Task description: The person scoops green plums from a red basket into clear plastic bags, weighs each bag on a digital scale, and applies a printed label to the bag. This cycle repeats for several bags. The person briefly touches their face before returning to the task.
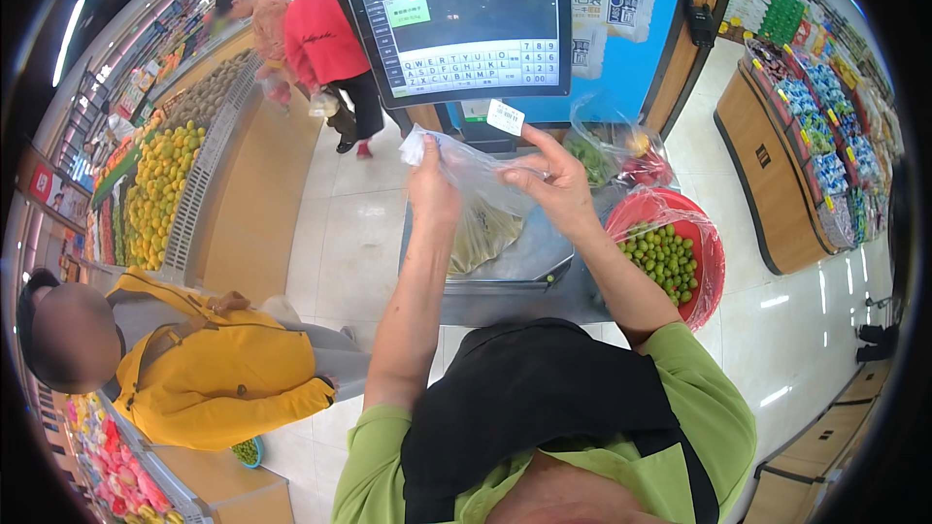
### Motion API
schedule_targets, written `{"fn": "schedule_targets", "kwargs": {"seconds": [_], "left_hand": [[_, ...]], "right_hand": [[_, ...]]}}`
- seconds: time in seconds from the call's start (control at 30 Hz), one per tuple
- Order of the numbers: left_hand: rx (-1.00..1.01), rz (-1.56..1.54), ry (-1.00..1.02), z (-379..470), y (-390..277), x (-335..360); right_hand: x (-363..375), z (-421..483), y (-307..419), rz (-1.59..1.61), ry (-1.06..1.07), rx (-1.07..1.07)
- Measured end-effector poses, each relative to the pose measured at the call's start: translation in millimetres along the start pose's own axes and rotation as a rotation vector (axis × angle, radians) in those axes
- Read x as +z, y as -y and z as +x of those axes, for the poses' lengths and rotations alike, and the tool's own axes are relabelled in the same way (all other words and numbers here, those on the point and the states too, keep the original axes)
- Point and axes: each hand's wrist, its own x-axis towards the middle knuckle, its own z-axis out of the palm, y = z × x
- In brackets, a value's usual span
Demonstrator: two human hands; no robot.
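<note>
A clear plastic bag [484,222] with greenish-yellow contents, too blurred to name, rests on the metal plate [535,258] of a weighing scale. My left hand [435,185] grips the bag's gathered neck, thumb upward. At the bag's right side, the thumb and fingers of my right hand [561,185] pinch its loose film. A white printed label [505,117] clings to the tip of my right index finger, apart from the bag. Behind both hands stands the scale's touchscreen [466,29], lit with figures and a keyboard.
Right of the scale sits a red basin [717,255] of small green fruit, lined with plastic film. Bagged produce [644,160] lies behind it. A person in a yellow jacket [218,364] stands at left, near a fruit stand [247,182]. A snack counter [757,167] is at far right.
</note>
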Motion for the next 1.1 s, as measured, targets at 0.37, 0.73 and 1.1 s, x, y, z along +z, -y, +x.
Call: {"fn": "schedule_targets", "kwargs": {"seconds": [0.37,0.73,1.1], "left_hand": [[0.054,0.313,0.217,-12.9,6.3,-1.7],[-0.044,0.716,0.811,-27.0,-10.5,6.7],[0.866,1.068,0.235,-71.0,2.4,-5.5]], "right_hand": [[-1.0,9.1,-0.9,-0.162,0.163,-0.138],[3.7,41.3,21.9,-0.275,0.255,-0.084],[-18.6,26.3,13.1,0.142,0.503,0.380]]}}
